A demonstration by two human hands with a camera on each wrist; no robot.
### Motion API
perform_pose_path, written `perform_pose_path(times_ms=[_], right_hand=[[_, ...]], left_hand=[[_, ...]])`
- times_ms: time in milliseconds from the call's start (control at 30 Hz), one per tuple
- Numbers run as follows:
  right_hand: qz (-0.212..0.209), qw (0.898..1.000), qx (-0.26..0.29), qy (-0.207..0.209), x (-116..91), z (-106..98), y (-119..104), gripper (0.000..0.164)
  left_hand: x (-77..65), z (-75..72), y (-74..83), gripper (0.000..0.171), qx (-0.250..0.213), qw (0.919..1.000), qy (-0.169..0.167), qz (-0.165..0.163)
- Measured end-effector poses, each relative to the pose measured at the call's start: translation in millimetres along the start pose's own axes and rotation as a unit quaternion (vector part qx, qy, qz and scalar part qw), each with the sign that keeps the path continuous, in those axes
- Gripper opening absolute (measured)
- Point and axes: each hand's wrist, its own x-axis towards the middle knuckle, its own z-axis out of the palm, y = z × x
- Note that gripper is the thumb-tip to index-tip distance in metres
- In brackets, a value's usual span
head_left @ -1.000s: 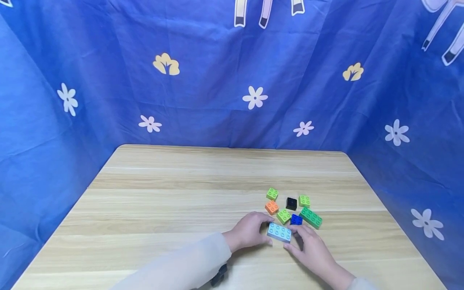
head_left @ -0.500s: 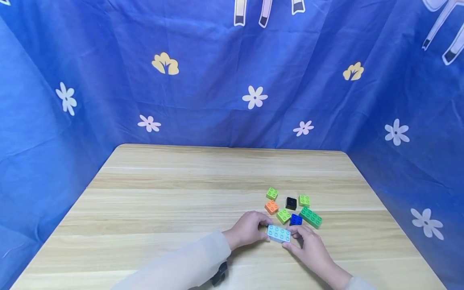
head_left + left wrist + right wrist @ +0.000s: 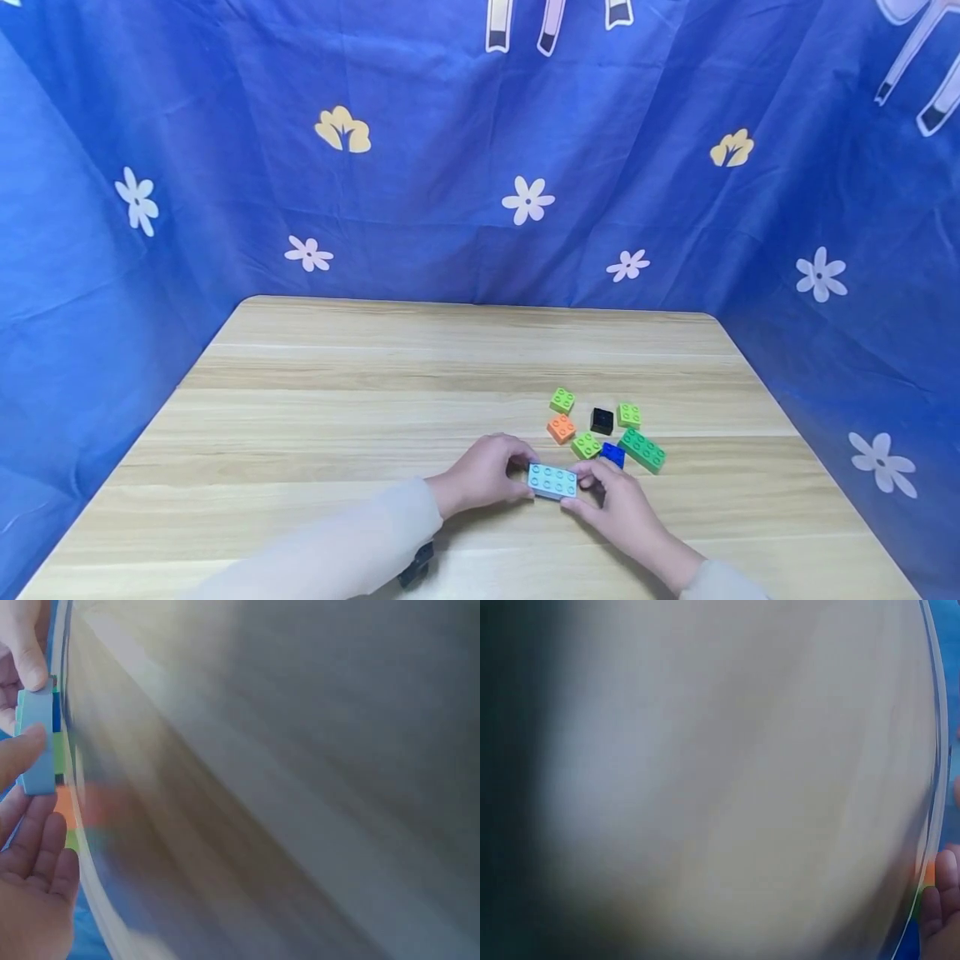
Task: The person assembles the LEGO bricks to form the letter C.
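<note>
A light blue building brick (image 3: pixel 552 480) with two rows of studs is held level between both hands, near the table's front. My left hand (image 3: pixel 483 472) pinches its left end, thumb on the near side and fingers on the far side. At the right end, my right hand (image 3: pixel 615 504) pinches it the same way. Close up in the left wrist view, the brick (image 3: pixel 37 742) has the left thumb on its face and the other hand's thumb at its far end. Only some fingers (image 3: pixel 945 892) show at the right wrist view's edge; the brick is not visible there.
Behind the hands lie a dark blue brick (image 3: pixel 612 454), a long green brick (image 3: pixel 642 451), a black brick (image 3: pixel 602 421), an orange brick (image 3: pixel 561 428) and lime bricks (image 3: pixel 587 446). A blue patterned curtain (image 3: pixel 420 208) encloses the wooden table (image 3: pixel 315 400).
Both hands have shifted left together, carrying the light blue brick away from the dark blue one. The brick has turned slightly straighter. The other bricks stay where they were.
</note>
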Motion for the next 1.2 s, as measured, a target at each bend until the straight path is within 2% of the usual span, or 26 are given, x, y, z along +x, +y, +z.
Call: perform_pose_path(times_ms=[567,800,1200], right_hand=[[-0.046,0.996,0.016,-0.075,34,30,-30,0.041],[-0.056,0.992,0.041,-0.103,42,39,-37,0.039],[-0.063,0.992,0.039,-0.104,45,49,-37,0.039]], left_hand=[[-37.3,-33.2,-28.1,0.034,0.028,0.9989,0.034,-0.018],[-47.2,-38.0,-33.8,0.033,0.014,0.9987,0.043,-0.021],[-53.9,-36.8,-40.9,0.032,0.021,0.9977,0.060,-0.022]])
